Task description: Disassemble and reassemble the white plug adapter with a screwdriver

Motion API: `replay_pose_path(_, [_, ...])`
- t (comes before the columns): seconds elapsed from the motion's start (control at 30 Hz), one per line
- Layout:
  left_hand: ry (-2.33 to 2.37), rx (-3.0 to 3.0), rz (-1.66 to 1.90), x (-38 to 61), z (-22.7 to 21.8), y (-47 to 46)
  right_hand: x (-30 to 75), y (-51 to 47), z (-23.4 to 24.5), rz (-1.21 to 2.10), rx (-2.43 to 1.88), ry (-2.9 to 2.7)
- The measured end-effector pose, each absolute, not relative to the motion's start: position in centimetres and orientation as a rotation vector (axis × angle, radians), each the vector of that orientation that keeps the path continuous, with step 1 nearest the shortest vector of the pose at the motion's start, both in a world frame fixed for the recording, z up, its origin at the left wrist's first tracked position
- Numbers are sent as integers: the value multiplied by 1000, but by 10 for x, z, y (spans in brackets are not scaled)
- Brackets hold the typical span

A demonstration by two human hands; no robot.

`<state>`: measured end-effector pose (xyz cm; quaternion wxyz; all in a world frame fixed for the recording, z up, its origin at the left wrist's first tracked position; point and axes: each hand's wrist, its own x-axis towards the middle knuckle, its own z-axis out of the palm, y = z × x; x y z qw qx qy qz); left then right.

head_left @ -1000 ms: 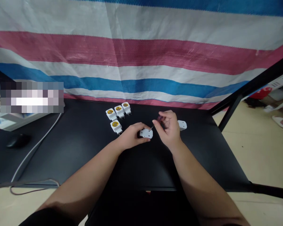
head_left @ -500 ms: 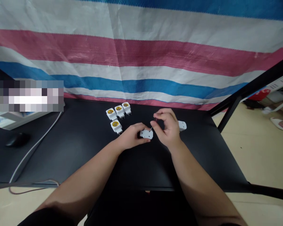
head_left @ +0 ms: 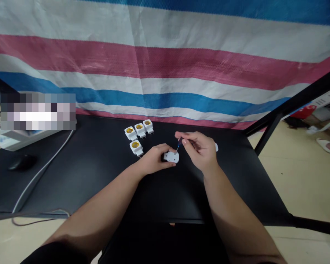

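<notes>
My left hand [head_left: 156, 159] grips a small white plastic casing [head_left: 171, 157] with dark holes in its upper face, low over the black table. Between the thumb and fingers of my right hand [head_left: 200, 149] is a small screwdriver [head_left: 180, 142] with a dark and blue handle. Its thin shaft slants down to a hole at the casing's far side. Another white casing [head_left: 216, 147] lies behind my right hand, mostly hidden by it. To the left of my left hand are several white plug-in units with round yellow centres, the nearest plug unit [head_left: 136, 147] beside my wrist.
A black mouse [head_left: 22, 162] and a pale cable [head_left: 41, 168] lie on the table's left side. Behind them stands a white, partly blurred-out object [head_left: 22, 141]. Striped sheeting [head_left: 165, 62] hangs along the back edge, and a black metal frame [head_left: 269, 124] rises at right.
My right hand has turned and opened slightly around the screwdriver, shifting a little right, so more of the handle shows and more of the casing behind is covered. My left hand stays put.
</notes>
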<state>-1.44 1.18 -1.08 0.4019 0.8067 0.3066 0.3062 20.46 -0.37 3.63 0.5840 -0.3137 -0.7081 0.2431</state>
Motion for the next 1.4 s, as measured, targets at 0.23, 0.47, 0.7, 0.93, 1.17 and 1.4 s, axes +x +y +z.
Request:
replay_pose_path(0.23, [774, 2050, 791, -14, -11, 12, 203, 1, 46, 284, -791, -1663])
replay_pose_path(0.47, [784, 2047, 781, -14, -11, 11, 205, 2, 52, 601, -769, -1728])
replay_pose_path(0.7, [777, 2034, 777, -14, -13, 13, 210, 6, 55, 560, -722, -1777])
replay_pose_path(0.93, [790, 2035, 773, -13, -11, 12, 212, 9, 56, 380, -774, -1794])
replay_pose_path(1.17, [795, 2034, 780, -13, -10, 10, 213, 6, 56, 664, -679, -1851])
replay_pose_path(1.4, [837, 2028, 750, -12, -9, 8, 199, 8, 51, 281, -756, -1743])
